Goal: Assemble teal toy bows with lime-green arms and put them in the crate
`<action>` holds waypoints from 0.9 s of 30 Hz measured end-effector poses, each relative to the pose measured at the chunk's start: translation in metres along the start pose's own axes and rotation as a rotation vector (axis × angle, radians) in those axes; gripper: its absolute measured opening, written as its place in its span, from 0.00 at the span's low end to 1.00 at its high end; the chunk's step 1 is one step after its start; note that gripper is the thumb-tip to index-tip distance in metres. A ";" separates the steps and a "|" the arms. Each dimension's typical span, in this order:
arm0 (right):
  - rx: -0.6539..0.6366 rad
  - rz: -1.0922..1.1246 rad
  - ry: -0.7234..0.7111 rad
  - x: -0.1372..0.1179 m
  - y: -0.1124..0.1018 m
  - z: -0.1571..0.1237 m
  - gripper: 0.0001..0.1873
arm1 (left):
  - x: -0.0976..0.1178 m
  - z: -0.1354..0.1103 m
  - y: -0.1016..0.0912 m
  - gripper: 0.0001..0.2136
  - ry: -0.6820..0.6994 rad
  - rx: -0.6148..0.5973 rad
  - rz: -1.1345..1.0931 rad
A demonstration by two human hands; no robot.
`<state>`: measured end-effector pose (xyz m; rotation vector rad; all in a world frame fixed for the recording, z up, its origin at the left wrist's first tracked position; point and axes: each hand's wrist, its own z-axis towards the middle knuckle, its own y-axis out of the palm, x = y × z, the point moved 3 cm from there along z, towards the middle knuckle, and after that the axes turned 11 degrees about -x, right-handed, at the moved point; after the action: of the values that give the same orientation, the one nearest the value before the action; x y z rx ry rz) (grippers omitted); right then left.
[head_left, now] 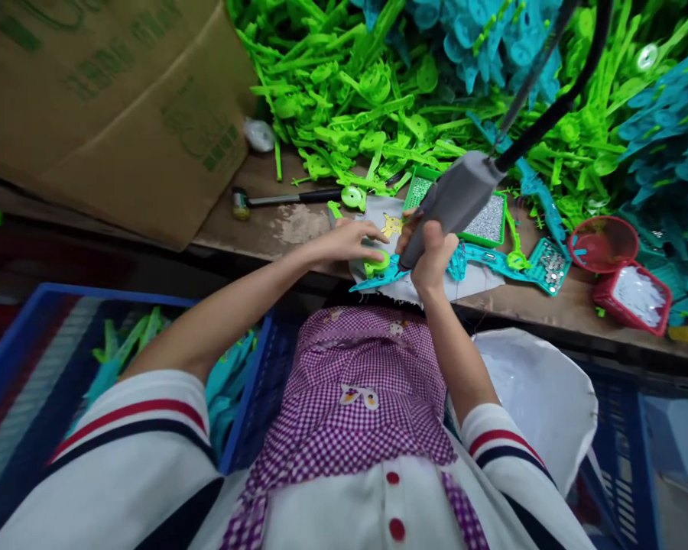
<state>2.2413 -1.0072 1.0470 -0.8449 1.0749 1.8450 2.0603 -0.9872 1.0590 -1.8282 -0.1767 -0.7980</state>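
Observation:
My right hand (433,256) is wrapped round a grey electric screwdriver (462,195), which hangs from a black cable and points down and left. Its tip is over a long blue plastic part (387,276) lying along the bench edge. My left hand (349,243) reaches in from the left, thumb and forefinger apart, beside a light-green plastic piece (377,263) on the blue part. Whether its fingertips touch that piece, I cannot tell. A pale cloth (475,283) lies under the parts. Behind the screwdriver, a green tray (503,229) holds many small metal pieces.
Green plastic parts (344,99) and blue ones (481,38) are heaped behind. A hammer (287,198) lies left, near a cardboard box (108,114). To the right stand a red bowl (602,243) and a red container (608,305) of white pieces. A blue crate (51,294) sits below left.

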 end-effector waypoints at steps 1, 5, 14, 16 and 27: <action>-0.001 -0.009 -0.018 -0.005 -0.003 -0.001 0.25 | 0.004 -0.003 0.000 0.21 0.013 -0.046 0.038; 0.009 -0.035 -0.058 -0.012 -0.011 -0.005 0.28 | 0.004 -0.010 0.007 0.22 -0.031 -0.216 0.088; 0.006 -0.070 -0.024 -0.016 -0.016 0.013 0.28 | -0.009 -0.014 0.021 0.23 -0.088 -0.184 0.094; -0.003 -0.079 -0.038 -0.019 -0.017 0.020 0.26 | -0.008 -0.013 0.021 0.22 -0.115 -0.191 0.119; -0.099 -0.282 -0.139 -0.027 -0.028 0.040 0.23 | -0.019 -0.070 0.021 0.28 -0.164 0.501 -0.131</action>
<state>2.2722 -0.9716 1.0761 -0.8637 0.7422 1.7008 2.0253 -1.0525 1.0444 -1.4124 -0.5566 -0.6226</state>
